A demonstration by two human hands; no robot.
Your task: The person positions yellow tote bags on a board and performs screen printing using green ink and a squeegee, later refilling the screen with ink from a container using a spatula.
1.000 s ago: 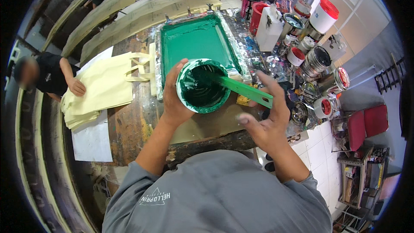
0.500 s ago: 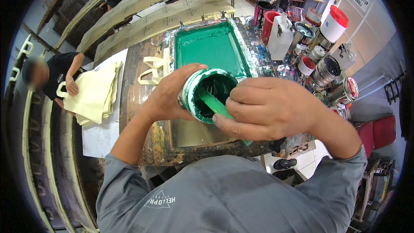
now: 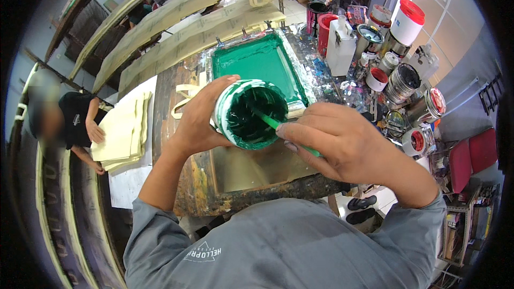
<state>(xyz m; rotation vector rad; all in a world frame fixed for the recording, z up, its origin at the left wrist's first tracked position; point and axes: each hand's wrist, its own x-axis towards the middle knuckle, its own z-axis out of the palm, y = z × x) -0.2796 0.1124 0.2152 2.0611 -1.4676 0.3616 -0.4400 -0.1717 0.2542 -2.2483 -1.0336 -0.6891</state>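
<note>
My left hand (image 3: 201, 120) is wrapped round the left side of a white tub (image 3: 220, 108) whose inside and rim are coated in dark green ink. The tub is tilted so that its mouth faces me. In my right hand (image 3: 332, 138) is a green stick-like tool (image 3: 267, 120), pinched between thumb and fingers. Its far end reaches into the tub, and the tip is lost in the ink. Beyond the tub lies a screen-printing frame (image 3: 251, 67) with green ink spread over it, partly covered by the tub and my left hand.
Left of the paint-stained table (image 3: 187, 182), a co-worker (image 3: 75, 118) handles a stack of pale yellow bags (image 3: 123, 128). Ink cans (image 3: 404, 83), a white jug (image 3: 341, 48) and a red-lidded tub (image 3: 408, 21) crowd the right side. Racks of pale bags (image 3: 198, 37) stand behind.
The tub's mouth has turned further toward me, showing more of its inside. My right hand has drawn back to the right with the tool. The co-worker has leaned closer to the bags.
</note>
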